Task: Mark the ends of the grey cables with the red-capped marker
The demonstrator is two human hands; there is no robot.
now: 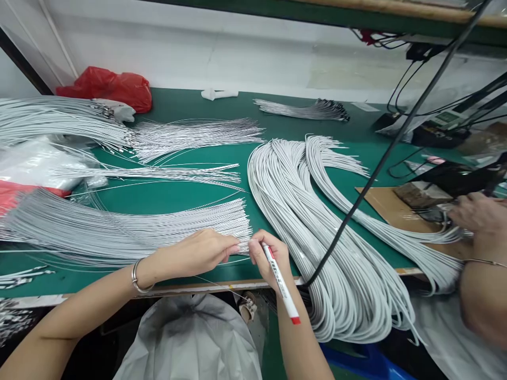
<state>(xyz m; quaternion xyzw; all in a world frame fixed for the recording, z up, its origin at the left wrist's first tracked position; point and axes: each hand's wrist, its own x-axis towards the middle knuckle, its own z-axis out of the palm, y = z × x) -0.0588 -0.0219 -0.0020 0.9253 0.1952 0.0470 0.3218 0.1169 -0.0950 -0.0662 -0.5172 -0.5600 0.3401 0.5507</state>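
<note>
Over the right ends of a wide bundle of thin grey wires [130, 227], my left hand [202, 253] is closed, thumb against fingertips. Whatever is in that pinch is too small to make out. My right hand [273, 258] faces it a short gap away, with a white marker pen [282, 285] with red ends lying across the palm. The thumb and forefinger of this hand also meet at the tips, near the wire ends. A thick bundle of white cables [309, 227] bends over the table edge just right of my right hand.
Behind lie more wire bundles [198, 134], a red plastic bag [111, 87] and a small white tool [219, 94]. A black cord [356, 203] slants across the front. At right, a co-worker's hand [477, 211] is above cardboard [382, 203] on the green table [130, 198].
</note>
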